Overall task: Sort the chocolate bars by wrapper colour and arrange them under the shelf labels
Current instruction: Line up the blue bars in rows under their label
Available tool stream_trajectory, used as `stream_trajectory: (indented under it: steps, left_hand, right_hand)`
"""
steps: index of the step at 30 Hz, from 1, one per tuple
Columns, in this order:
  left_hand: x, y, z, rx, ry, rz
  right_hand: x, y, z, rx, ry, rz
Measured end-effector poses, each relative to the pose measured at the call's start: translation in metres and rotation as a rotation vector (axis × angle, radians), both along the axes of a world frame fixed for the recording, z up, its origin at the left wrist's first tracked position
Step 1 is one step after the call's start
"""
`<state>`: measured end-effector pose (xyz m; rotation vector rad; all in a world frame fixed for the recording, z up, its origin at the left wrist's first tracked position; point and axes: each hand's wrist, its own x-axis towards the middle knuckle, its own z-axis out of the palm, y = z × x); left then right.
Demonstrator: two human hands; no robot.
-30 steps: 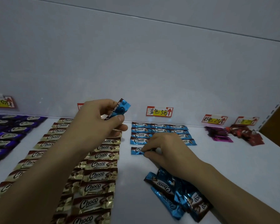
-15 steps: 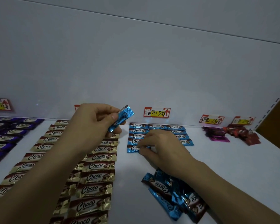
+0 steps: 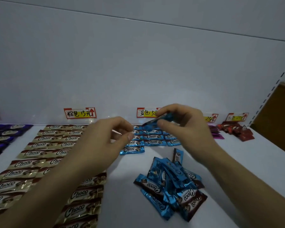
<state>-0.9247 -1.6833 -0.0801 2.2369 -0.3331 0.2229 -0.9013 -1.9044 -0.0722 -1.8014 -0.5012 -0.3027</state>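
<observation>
1. grip. the right hand (image 3: 184,129) pinches one blue bar (image 3: 150,122) between the thumb below and the curled fingers above. the bar sits at the fingertips, not in the palm. its free end projects from the pinch toward 8 o'clock, tilted, clear of the shelf (image 3: 253,162). the left hand (image 3: 105,139) hangs at 9 o'clock of the bar, close to it but apart. its fingers are curled with the thumb tip near the index tip, and nothing shows in it.

2. location. the held bar is above the blue rows (image 3: 153,137), with the blue label (image 3: 146,112) at its 12 o'clock on the back wall. a single blue bar (image 3: 132,149) lies flat at 7 o'clock of the rows, just beside them. a loose heap of blue bars (image 3: 169,183) lies at 6 o'clock of the right hand, with bars crossing and overlapping.

3. materials. all wrappers are glossy crinkled foil, flat and oblong with crimped ends. they carry a white "choco" script on a brown band.

4. other stock. gold bars (image 3: 44,145) lie in columns at 9 o'clock of the left hand, below the brown label (image 3: 80,113). purple bars (image 3: 5,134) lie at far 9 o'clock. pink bars (image 3: 215,134) and red bars (image 3: 237,130) lie in small heaps at 3 o'clock.
</observation>
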Motion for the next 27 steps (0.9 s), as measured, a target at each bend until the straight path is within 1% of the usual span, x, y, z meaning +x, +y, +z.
stream_trajectory:
  steps: [1, 2, 3, 5, 6, 10, 14, 19, 27]
  left_hand:
    - [0.0, 0.0, -0.003, 0.177, -0.027, -0.028]
    - [0.0, 0.0, -0.007, 0.337, -0.043, -0.073]
    - [0.0, -0.001, -0.011, 0.447, -0.044, -0.127]
    - [0.002, -0.004, -0.019, 0.555, -0.029, -0.212]
    - [0.002, -0.005, -0.022, 0.592, -0.03, -0.234]
    - [0.005, -0.006, -0.032, 0.669, -0.048, -0.233]
    - [0.005, -0.007, -0.038, 0.695, -0.012, -0.273]
    - [0.004, -0.007, -0.037, 0.704, -0.023, -0.291]
    - [0.005, -0.007, -0.038, 0.73, -0.035, -0.289]
  right_hand:
    - [0.005, -0.008, 0.005, -0.091, -0.042, -0.046]
    - [0.011, -0.016, 0.008, -0.223, -0.073, -0.091]
    - [0.016, -0.023, 0.008, -0.385, -0.091, -0.129]
    - [0.02, -0.031, 0.0, -0.681, -0.118, -0.177]
    - [0.018, -0.031, -0.007, -0.758, -0.149, -0.179]
    - [0.015, -0.028, -0.028, -0.875, -0.322, -0.083]
    - [0.022, -0.022, -0.04, -0.991, -0.327, 0.017]
    - [0.019, -0.026, -0.042, -0.942, -0.254, 0.036]
    - [0.022, -0.024, -0.051, -0.908, -0.245, -0.015]
